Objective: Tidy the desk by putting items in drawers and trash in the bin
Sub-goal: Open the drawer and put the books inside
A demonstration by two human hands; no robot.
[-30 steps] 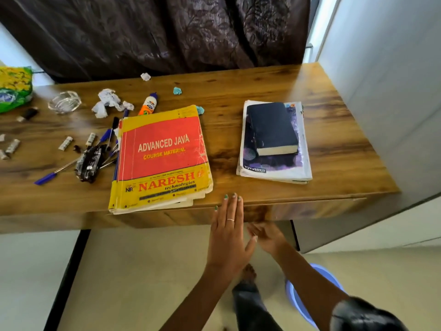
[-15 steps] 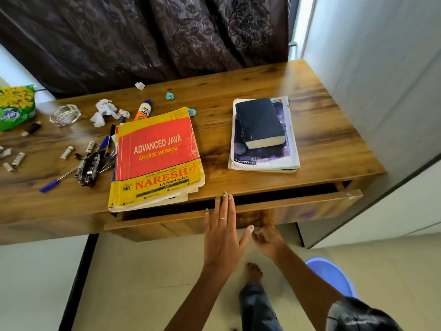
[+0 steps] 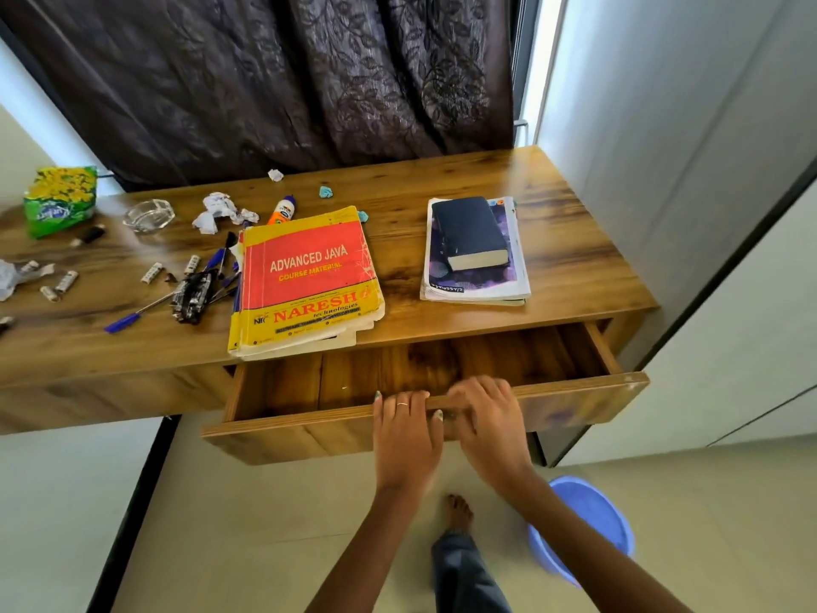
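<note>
Now: drawer (image 3: 309, 435) stands pulled out from under the wooden desk (image 3: 552, 267), its wooden floor bare where visible. Both hands sit side by side on the top edge of the drawer front, near its middle. Left hand (image 3: 406, 431) has its fingers hooked over the edge into the drawer, thumb on the outer face; a ring shows on one finger. Right hand (image 3: 490, 426) is just beside it, touching or nearly so, fingers curled over the same edge; it is motion-blurred, so the exact grip is hard to read.

On the desk top, directly behind the drawer opening: a yellow-and-red course book (image 3: 305, 280) on a stack of papers, its near corner overhanging the desk edge above the drawer. Right of it, well apart, a dark blue book (image 3: 468, 232) lies on top of a purple-covered notebook (image 3: 477, 280).

Left part of the desk: blue pens (image 3: 121, 323) and a black object I cannot identify (image 3: 192, 296), small paper rolls (image 3: 152, 273), crumpled white paper (image 3: 219, 210), a glue bottle (image 3: 283, 210), a glass ashtray (image 3: 148, 215), a green-and-yellow packet (image 3: 59, 200). Small blue scraps (image 3: 326, 192) lie toward the back.

On the floor, below the right arm: a blue bin (image 3: 592, 519), partly hidden by the forearm. Dark curtain (image 3: 287, 81) hangs behind the desk.
</note>
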